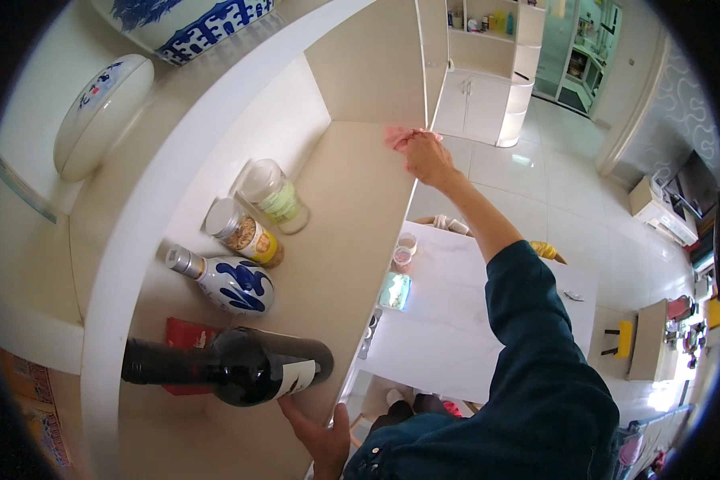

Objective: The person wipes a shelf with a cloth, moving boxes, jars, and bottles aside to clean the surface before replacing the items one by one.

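Note:
My right hand (429,158) is closed on a pink cloth (402,138), pressed to the front edge of the cream shelf (352,184) near its far end wall. My left hand (322,436) is at the near part of the same shelf, thumb and fingers apart. Its fingertips come up to the side of a dark wine bottle (244,368); whether they touch it I cannot tell. Beyond the bottle stand a blue-and-white porcelain bottle (230,282), a jar with a yellow label (248,234) and a clear jar with a green label (274,196).
A red packet (188,336) lies behind the wine bottle. Blue-and-white porcelain (104,116) sits on the neighbouring shelf at left. Below the shelf edge is a white table (448,320) with small tubs (402,256) and a tissue pack (394,290). A white cabinet (472,104) stands farther off.

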{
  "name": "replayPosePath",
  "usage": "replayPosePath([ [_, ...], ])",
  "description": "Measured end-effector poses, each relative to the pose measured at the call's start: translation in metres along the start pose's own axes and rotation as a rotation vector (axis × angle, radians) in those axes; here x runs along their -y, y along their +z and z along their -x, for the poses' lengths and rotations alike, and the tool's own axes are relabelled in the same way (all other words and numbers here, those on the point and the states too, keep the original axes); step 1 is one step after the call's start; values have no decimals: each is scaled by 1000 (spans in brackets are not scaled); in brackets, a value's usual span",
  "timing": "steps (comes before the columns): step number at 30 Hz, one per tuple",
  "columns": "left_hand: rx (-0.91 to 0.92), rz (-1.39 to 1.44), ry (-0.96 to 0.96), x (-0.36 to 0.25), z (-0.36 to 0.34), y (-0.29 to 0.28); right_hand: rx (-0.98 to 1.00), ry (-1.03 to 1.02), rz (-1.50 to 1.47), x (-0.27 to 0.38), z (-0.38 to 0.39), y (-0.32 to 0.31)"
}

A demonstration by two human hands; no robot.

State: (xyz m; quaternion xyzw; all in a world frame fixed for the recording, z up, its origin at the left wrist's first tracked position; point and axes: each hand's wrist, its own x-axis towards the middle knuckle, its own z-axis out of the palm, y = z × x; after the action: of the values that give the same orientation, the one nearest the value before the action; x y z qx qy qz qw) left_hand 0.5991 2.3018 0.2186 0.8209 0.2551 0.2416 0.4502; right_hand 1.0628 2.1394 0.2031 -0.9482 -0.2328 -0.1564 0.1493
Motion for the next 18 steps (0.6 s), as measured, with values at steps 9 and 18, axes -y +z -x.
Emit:
replayPosePath([
  [9, 115, -169, -38, -2, 3, -10, -64, -110, -125, 59, 44, -4],
  [18, 91, -152, -44, 16, 5, -9, 128, -8, -18, 47, -57, 29],
])
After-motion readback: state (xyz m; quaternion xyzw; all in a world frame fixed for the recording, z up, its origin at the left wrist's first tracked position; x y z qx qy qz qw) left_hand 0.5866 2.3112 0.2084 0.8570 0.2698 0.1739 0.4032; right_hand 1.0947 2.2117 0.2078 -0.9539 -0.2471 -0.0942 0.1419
